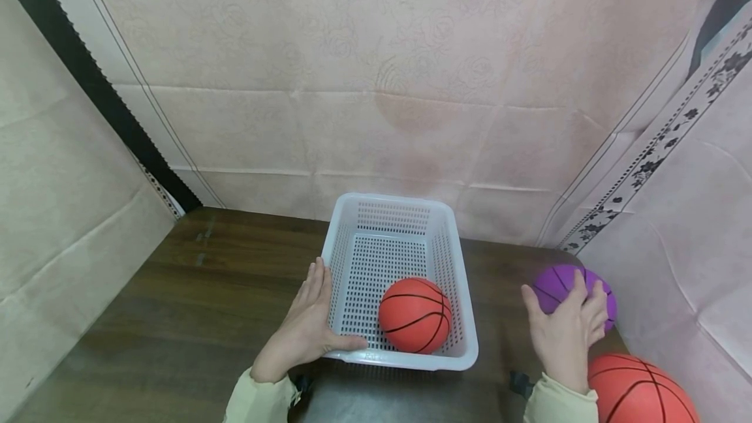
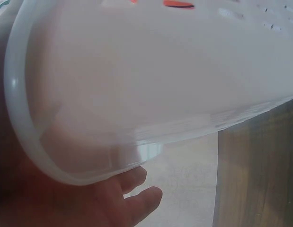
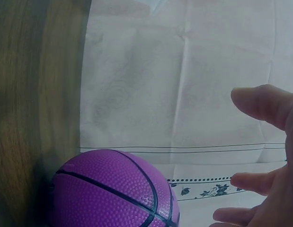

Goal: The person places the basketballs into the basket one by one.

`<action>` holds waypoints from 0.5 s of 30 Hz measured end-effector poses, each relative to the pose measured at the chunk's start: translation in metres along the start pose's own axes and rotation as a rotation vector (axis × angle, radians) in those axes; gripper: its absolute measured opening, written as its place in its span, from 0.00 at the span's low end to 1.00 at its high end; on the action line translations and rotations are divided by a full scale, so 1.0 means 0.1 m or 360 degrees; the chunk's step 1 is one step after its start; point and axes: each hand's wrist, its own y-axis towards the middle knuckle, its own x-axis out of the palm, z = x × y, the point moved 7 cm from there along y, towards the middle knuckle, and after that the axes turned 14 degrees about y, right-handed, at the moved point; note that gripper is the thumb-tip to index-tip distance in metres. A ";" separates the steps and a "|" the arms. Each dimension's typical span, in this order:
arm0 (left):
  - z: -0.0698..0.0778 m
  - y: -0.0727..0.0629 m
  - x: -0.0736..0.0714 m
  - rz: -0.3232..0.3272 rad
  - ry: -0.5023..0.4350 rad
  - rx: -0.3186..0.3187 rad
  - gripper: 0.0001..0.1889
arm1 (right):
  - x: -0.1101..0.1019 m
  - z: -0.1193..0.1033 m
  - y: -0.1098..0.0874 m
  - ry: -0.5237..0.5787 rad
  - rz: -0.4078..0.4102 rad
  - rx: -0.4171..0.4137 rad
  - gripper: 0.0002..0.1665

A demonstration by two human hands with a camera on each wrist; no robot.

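Observation:
A white plastic basket (image 1: 467, 318) with slotted walls stands on the table, an orange mini basketball (image 1: 415, 315) inside it near the front. My left hand (image 1: 305, 325) rests along the basket's near left corner, fingers fairly straight against the outer side and thumb over the front rim. In the left wrist view, fingertips (image 2: 145, 201) stick out beyond the basket wall (image 2: 113, 94). At the right, my right hand (image 1: 566, 335) hovers over a purple mini basketball (image 1: 552, 286) with its fingers spread. The right wrist view shows the fingers apart from the purple ball (image 3: 108, 189).
Another orange mini basketball (image 1: 643, 390) lies at the lower right, beside my right forearm. Pale patterned cloth walls (image 1: 352, 136) enclose the dark wooden table (image 1: 194, 318) at the back, left and right. The purple ball sits close to the right cloth.

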 end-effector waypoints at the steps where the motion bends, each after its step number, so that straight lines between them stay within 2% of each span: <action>1: 0.00 0.00 0.00 0.0002 0.0000 -0.0001 0.75 | 0.00 0.01 0.00 -0.0005 0.0003 0.0007 0.55; 9: 0.00 0.00 0.00 -0.0001 -0.0006 0.0000 0.75 | 0.01 0.13 0.02 -0.0082 -0.0076 0.0162 0.57; 15: 0.00 0.00 0.00 0.0004 0.0001 0.0002 0.74 | 0.03 0.17 0.03 -0.0119 -0.0128 0.0217 0.58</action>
